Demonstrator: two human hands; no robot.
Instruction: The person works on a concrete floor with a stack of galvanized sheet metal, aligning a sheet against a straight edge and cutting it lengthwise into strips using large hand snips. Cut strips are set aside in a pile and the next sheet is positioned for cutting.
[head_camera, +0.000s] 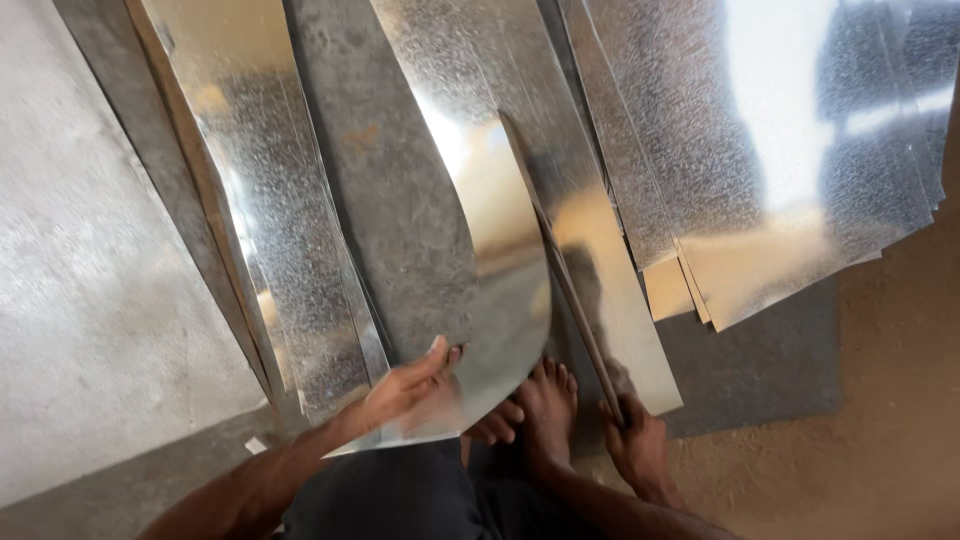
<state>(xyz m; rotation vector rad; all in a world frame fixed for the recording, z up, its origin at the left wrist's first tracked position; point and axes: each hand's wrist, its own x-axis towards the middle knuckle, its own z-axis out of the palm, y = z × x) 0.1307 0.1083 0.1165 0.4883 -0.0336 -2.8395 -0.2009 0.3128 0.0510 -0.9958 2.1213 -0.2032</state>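
Observation:
My left hand (410, 388) grips the near edge of a curved galvanized metal sheet (490, 230), lifting it so it bows upward. My right hand (632, 440) is closed around the near end of a long thin metal rod (560, 270) that lies along the sheet's right side, running away from me. My bare foot (545, 400) presses on the sheet's near end, between the two hands. The flat strip part of the sheet (620, 300) stays on the floor to the right of the rod.
More galvanized sheets lie around: a narrow stack (270, 230) on the left and a wide stack (790, 150) at the upper right. The floor is grey concrete (90, 300) on the left and sandy dirt (880, 400) at the right.

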